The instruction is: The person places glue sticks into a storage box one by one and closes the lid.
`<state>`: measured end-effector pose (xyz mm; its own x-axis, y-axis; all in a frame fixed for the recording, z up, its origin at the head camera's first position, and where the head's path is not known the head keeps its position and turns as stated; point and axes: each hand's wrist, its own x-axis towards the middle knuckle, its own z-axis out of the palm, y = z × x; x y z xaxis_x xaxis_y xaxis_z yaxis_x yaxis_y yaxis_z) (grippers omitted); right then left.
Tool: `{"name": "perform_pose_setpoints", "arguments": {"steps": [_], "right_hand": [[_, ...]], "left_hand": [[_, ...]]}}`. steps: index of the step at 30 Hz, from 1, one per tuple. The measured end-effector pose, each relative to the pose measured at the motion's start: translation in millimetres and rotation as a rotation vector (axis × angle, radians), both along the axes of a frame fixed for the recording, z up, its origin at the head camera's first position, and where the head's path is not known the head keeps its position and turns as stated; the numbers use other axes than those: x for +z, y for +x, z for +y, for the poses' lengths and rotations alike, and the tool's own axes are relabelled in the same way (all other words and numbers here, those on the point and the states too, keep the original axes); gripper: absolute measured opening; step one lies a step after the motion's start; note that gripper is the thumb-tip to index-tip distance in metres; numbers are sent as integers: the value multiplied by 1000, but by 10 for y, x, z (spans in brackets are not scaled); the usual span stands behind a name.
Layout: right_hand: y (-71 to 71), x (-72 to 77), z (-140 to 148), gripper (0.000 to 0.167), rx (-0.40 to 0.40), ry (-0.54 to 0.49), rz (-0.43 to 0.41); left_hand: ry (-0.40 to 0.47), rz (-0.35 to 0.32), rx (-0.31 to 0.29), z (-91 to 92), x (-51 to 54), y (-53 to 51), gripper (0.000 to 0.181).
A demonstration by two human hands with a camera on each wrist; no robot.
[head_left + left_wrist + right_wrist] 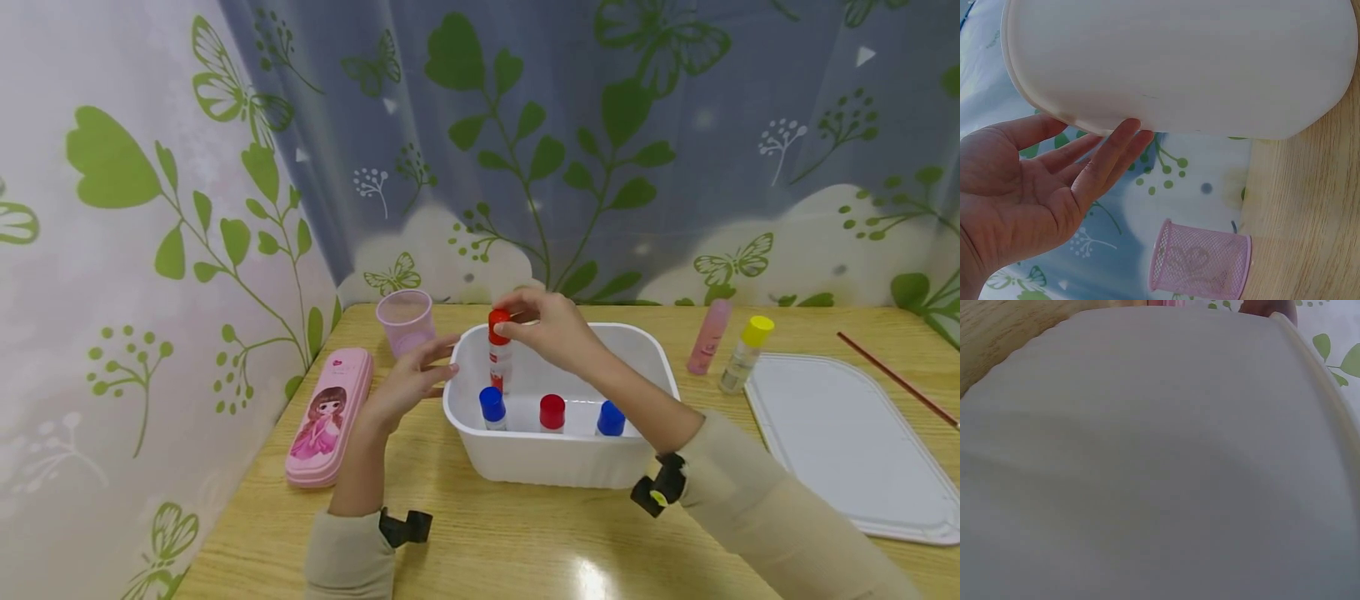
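Observation:
In the head view my right hand (557,332) pinches the red cap of a slim glue stick (500,367), which stands upright inside the left end of a white plastic bin (555,460). Along the bin's near side are a blue-capped stick (492,407), a red-capped one (552,412) and another blue-capped one (611,419); their lower parts are hidden. With fingers extended, my left hand (405,387) touches the bin's left end. The left wrist view shows that hand (1035,187) against the bin (1179,69). Bin wall (1160,456) fills most of the right wrist view.
A pink pencil case (330,417) lies left of the bin, with a pink mesh cup (407,321) behind my left hand. On the right stand a pink tube (709,337) and a yellow-capped bottle (746,357), beside a white board (855,442) and a thin red stick (896,377).

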<state>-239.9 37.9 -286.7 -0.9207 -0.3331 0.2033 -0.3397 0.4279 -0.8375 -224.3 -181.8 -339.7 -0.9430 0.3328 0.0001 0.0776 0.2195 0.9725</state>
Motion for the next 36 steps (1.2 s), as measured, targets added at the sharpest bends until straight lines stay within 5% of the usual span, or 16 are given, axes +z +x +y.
{"name": "perform_pose_setpoints", "arguments": {"steps": [5,36], "right_hand": [[-18,-98,-29,30,6,8,-74],[-11,-377,-121,21,110,139,-70]], "left_hand": [[-3,5,0,7,-1,-1,49],[-7,4,-1,-5,-8,-10,49]]}}
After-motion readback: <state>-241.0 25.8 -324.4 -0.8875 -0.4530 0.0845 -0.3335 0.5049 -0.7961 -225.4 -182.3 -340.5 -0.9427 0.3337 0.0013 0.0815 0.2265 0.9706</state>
